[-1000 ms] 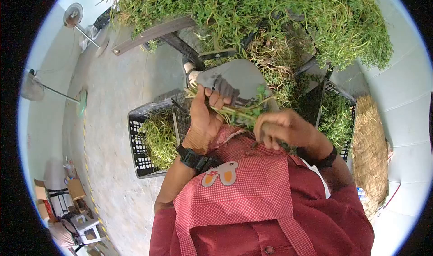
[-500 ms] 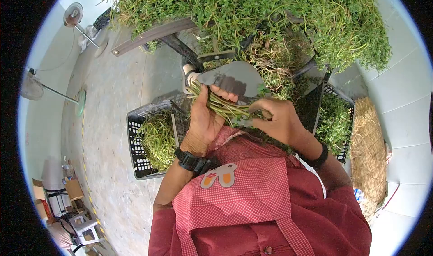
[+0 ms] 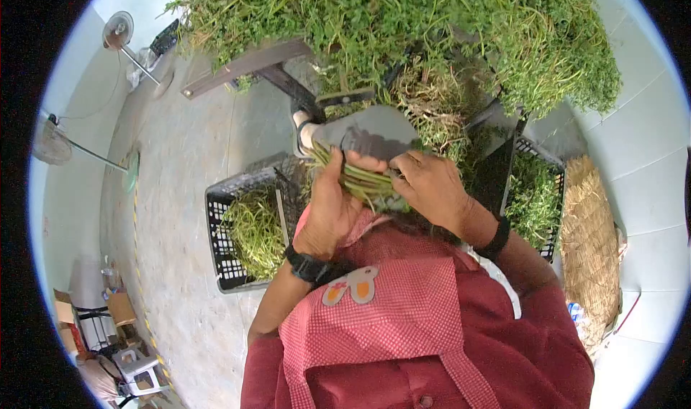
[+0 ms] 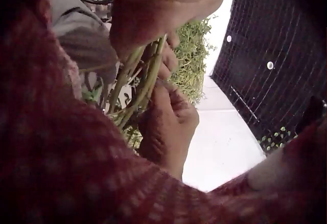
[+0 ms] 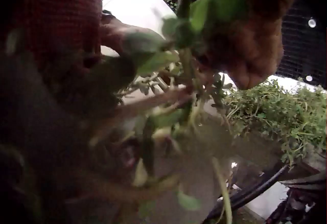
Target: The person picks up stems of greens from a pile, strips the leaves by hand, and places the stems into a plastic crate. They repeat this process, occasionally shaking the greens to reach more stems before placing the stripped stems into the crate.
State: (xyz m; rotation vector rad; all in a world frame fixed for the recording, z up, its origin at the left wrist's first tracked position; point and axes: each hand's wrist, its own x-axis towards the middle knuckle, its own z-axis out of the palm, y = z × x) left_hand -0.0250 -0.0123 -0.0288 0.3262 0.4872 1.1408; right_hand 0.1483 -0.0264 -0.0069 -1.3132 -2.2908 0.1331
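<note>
A bunch of green leafy stems [image 3: 368, 183] lies across my left hand [image 3: 327, 211], held between the thumb and the fingers over my lap. Its cut ends stick out past the thumb on the left. At the leafy end, my right hand [image 3: 435, 193] has curled fingers pinching the stems. The left wrist view shows the long stalks [image 4: 130, 81] running between both hands, with the right fingertips against them. Blurred leaves [image 5: 153, 63] fill much of the right wrist view and hide part of that grip.
A big heap of greens [image 3: 403, 20] covers the raised table ahead. Black crates of greens stand at my left [image 3: 209, 229] and right [image 3: 551, 222]. Plant scraps [image 3: 439, 106] lie beneath the table. A rolled straw mat [image 3: 590, 243] is far right; fans [image 3: 119, 31] stand at left.
My right hand has shifted left and slightly up along the bunch, nearer the left hand. The left hand keeps its hold and has moved slightly to the right.
</note>
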